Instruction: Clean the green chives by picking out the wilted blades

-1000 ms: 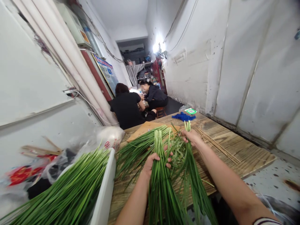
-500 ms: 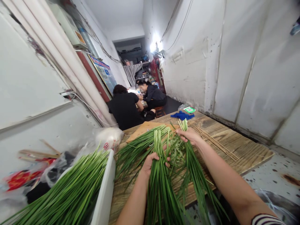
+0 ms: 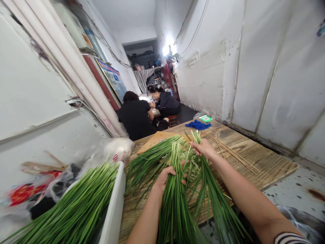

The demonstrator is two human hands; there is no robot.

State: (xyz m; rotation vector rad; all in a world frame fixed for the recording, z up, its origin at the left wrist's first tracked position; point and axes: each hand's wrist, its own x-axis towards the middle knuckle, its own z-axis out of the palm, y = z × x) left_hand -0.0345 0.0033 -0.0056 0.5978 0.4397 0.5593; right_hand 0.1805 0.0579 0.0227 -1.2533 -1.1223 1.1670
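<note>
My left hand (image 3: 167, 176) is wrapped round a bunch of garlic chives (image 3: 175, 200), pale ends up and green leaves hanging over the table's near edge. To its right, my right hand (image 3: 201, 148) grips a smaller bunch of garlic chives (image 3: 212, 189) just below the pale tips; these leaves also hang toward me. Behind the left hand lies a pile of chives (image 3: 152, 152) on the wooden table (image 3: 243, 142). Between the two bunches are pale trimmed scraps (image 3: 194, 169), partly hidden by the hands.
A white box (image 3: 114, 203) full of chives stands at the left. Thin wooden sticks (image 3: 233, 154), a blue cloth (image 3: 198, 125) and a green-bordered code card (image 3: 205, 118) lie on the table. Beyond it sit two people (image 3: 135, 115). Plastic bags (image 3: 119, 149) crowd the left side.
The bunch in my left hand has tilted, its pale tips shifting slightly right. My right hand has moved slightly left with its bunch, still gripping it.
</note>
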